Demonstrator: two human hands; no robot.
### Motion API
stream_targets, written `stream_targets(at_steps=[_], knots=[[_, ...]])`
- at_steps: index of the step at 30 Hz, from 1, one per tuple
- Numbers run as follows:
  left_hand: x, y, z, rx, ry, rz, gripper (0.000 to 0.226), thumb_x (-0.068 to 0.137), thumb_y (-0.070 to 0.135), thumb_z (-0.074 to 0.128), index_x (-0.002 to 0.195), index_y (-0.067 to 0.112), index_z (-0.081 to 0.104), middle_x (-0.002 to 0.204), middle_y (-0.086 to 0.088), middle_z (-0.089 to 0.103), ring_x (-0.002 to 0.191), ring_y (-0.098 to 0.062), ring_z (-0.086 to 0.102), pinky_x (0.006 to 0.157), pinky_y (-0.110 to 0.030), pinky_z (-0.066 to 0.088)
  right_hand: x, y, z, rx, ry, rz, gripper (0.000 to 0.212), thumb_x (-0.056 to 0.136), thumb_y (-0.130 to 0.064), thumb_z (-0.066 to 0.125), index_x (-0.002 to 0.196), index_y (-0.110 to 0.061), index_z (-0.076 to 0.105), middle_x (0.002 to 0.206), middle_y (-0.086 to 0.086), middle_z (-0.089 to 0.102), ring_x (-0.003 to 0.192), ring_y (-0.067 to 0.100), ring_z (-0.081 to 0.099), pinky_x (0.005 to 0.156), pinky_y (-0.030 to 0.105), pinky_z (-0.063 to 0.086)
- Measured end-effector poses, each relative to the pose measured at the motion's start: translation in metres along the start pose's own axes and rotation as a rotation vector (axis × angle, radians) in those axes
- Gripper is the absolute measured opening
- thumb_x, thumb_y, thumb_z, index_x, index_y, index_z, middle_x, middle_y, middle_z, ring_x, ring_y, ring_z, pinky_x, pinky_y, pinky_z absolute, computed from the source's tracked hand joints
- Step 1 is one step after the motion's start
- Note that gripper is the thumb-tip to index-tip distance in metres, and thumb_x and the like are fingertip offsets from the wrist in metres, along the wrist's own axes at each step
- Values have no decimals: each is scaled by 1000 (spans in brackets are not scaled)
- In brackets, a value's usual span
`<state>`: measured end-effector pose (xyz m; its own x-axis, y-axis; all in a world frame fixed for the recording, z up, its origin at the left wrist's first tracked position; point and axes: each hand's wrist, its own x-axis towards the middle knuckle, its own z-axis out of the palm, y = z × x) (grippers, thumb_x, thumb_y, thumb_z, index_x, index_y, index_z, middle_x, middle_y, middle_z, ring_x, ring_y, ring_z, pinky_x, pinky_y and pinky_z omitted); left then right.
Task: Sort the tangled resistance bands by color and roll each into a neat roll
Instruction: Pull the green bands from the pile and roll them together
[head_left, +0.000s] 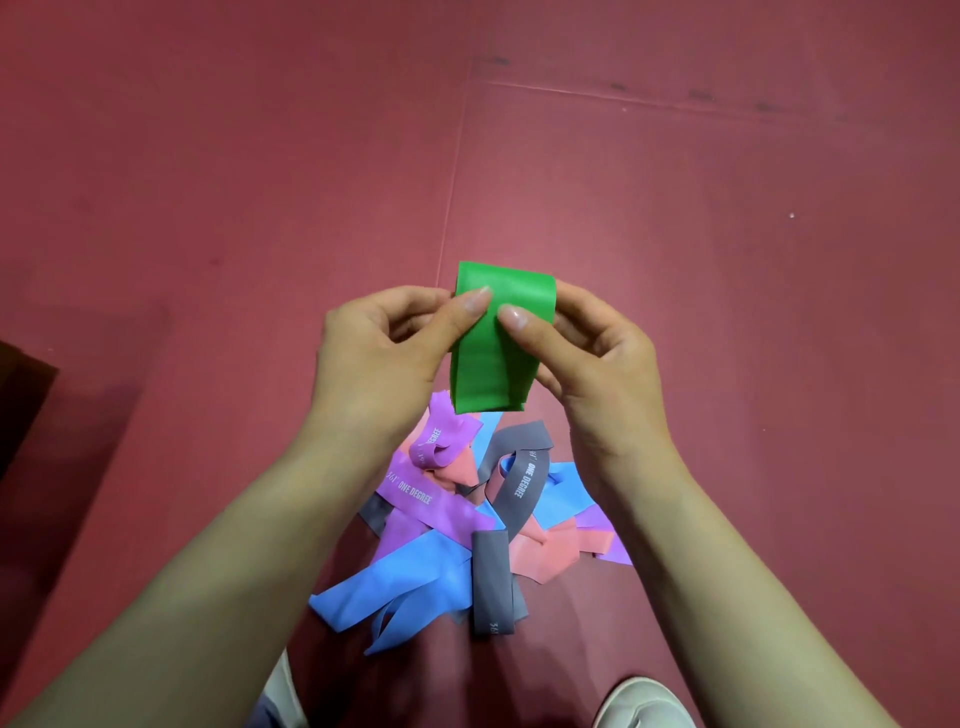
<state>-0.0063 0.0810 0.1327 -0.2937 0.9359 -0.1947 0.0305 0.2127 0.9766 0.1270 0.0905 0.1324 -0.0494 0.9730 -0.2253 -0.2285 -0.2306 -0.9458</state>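
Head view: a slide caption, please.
Left hand and right hand pinch a green band above the tangled pile on a red floor.

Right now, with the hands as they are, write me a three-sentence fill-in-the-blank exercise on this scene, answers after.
1. The left hand and the right hand pinch the held band, whose colour is ____.
2. The folded band at the near edge of the pile is ____.
3. "ONE DEGREE" shows on a grey loop and on a lettered strip coloured ____.
Missing words: green; grey; purple.
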Motion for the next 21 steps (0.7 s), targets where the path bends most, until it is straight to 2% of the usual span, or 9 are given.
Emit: stream_targets(at_steps=[2, 3, 5, 7, 9, 11, 16, 19, 21], knots=[[-1, 1, 0, -11, -12, -11, 39, 58, 54, 67, 75, 19, 70, 67, 10, 70, 65, 1, 61, 66, -16, 49, -1, 0, 0, -18, 18, -18, 27, 82, -7, 70, 107, 1, 67, 86, 5, 74, 74, 8, 67, 64, 16, 51], [-1, 1, 0, -22, -27, -18, 40, 57, 55, 68, 76, 19, 70, 69, 9, 69, 66, 0, 61, 65, -16, 50, -1, 1, 0, -21, 26, -21, 24, 82, -8, 70, 104, 1, 68, 78, 1, 73, 68, 5, 66, 60, 14, 49], [-3, 1, 1, -39, -81, -22, 48, 57, 48, 72, 92, 16, 70, 82, 2, 71, 72, -4, 62, 64, -16, 49, -1, 1, 2, -15, 67, -19, 21, 83, -11, 70, 100, 1, 70, 68, 0, 69, 59, 3, 62, 55, 14, 49], [-3, 0, 2, -38, -137, 4, 48, 65, 31, 78, 109, 14, 67, 92, -6, 73, 79, -10, 66, 68, -20, 52, 0, 1, 2, -23, 125, -14, 24, 82, -16, 71, 102, -3, 69, 69, 9, 63, 58, 8, 57, 53, 15, 48], [-3, -1, 2, -17, -132, 24, 39, 73, 13, 78, 111, 14, 67, 92, -9, 74, 80, -13, 67, 74, -24, 54, 1, 1, 2, -53, 162, -19, 25, 81, -21, 73, 102, -10, 67, 70, 20, 54, 65, 13, 51, 53, 18, 46], [-2, -2, 2, -28, -115, 22, 35, 75, 9, 76, 109, 12, 68, 87, -7, 74, 75, -10, 67, 70, -21, 53, 1, 2, 2, -68, 152, -30, 25, 80, -23, 73, 102, -11, 66, 70, 28, 51, 68, 16, 50, 53, 21, 46], [-1, -2, 0, -130, -81, -45, 14, 80, 20, 73, 92, 14, 71, 77, 3, 75, 68, -2, 67, 61, -12, 48, -2, 1, 4, -46, -2, -26, 37, 79, -11, 73, 115, -6, 64, 86, 14, 70, 71, 13, 66, 60, 23, 53], [0, -1, -1, -119, -74, -51, 23, 71, 36, 72, 84, 16, 71, 73, 5, 74, 68, -4, 68, 65, -16, 52, -2, 0, 3, -79, -1, -53, 35, 79, -9, 73, 112, -6, 66, 100, 10, 71, 80, 10, 65, 64, 19, 51], [-1, -1, 0, -100, -80, -57, 33, 66, 44, 69, 80, 14, 72, 74, 3, 74, 69, -7, 67, 69, -22, 54, -2, 0, 2, -79, 11, -64, 33, 77, -9, 75, 109, -5, 66, 102, 7, 72, 81, 8, 66, 65, 18, 51]])
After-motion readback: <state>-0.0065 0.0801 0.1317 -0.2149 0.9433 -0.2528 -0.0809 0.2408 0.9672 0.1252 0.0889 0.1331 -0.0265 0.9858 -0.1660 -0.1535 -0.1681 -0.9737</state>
